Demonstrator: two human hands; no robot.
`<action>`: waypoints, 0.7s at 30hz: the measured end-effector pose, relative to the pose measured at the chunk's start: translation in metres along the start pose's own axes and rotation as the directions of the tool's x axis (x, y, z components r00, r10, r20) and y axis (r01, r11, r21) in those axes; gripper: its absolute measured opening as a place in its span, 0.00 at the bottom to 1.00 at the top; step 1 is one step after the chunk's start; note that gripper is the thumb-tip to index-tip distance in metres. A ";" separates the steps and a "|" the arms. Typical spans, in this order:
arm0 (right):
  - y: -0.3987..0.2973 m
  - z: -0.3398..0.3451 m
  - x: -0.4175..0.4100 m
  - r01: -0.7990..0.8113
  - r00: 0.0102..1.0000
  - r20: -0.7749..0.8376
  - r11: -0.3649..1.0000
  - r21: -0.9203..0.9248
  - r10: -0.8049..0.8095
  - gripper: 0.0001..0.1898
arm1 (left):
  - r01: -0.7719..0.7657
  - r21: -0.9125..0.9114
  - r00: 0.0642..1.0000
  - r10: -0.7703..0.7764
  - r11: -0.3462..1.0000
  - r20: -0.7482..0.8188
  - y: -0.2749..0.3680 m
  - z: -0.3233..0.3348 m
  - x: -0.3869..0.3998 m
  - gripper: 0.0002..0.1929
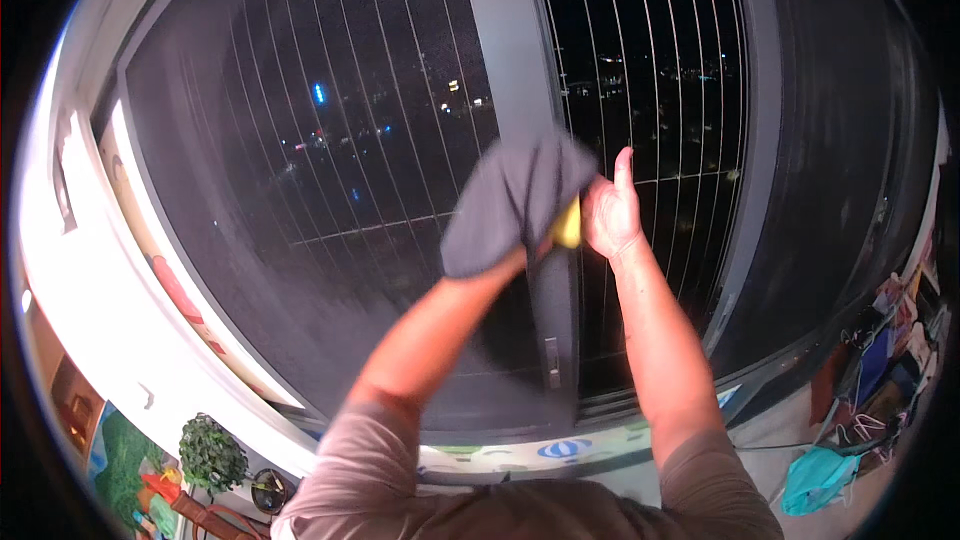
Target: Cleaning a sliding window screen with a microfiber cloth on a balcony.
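Note:
A grey cloth (517, 202), blurred, drapes over my left hand and hides most of it. My left hand (541, 246) shows only in part at the cloth's lower edge, near a yellow patch (568, 225) that may be the cloth's other side. Just right of it, my right hand (613, 211) has its palm in view and its thumb raised apart. The cloth partly covers its fingers, and it grips nothing that I can see. Behind both hands stands the grey upright frame (514, 37) of a sliding window, with a dark glass pane (360, 165) to its left.
Thin vertical wires (652, 90) run outside the right-hand opening. A latch (553, 364) sits low on the frame. At lower left are a leafy potted plant (212, 454) and a bright white wall (150, 315). A turquoise bag (819, 478) and clutter (877, 375) lie at lower right.

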State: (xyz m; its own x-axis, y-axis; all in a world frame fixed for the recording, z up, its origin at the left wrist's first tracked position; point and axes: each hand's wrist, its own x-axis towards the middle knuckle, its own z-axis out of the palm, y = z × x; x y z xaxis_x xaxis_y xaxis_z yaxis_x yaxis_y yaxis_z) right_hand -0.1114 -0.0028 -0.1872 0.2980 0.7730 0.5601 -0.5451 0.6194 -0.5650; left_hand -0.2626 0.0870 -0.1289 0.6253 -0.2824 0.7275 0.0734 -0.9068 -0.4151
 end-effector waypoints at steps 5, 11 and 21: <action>0.022 0.005 0.016 0.040 0.998 0.060 0.995 -0.096 -0.034 0.58 | 0.266 -0.339 0.921 -0.342 0.903 -0.189 -0.105 -0.037 0.126 0.24; 0.022 0.011 0.012 0.237 0.955 -0.097 0.920 -0.312 -0.279 0.57 | 0.155 0.210 0.856 -0.025 0.965 -0.517 -0.141 -0.092 0.225 0.39; 0.021 -0.021 0.003 0.173 0.960 -0.214 0.984 -0.050 -0.180 0.49 | 0.061 -0.011 0.979 -0.062 0.998 -0.193 -0.005 0.054 -0.022 0.22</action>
State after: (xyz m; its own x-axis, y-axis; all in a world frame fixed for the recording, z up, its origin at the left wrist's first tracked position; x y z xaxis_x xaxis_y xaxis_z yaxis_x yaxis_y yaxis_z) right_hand -0.1053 0.0152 -0.2103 0.5518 0.6599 0.5099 -0.4454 0.7501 -0.4888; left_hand -0.2351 0.1142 -0.1725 0.4581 -0.2808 0.8434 0.1031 -0.9256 -0.3642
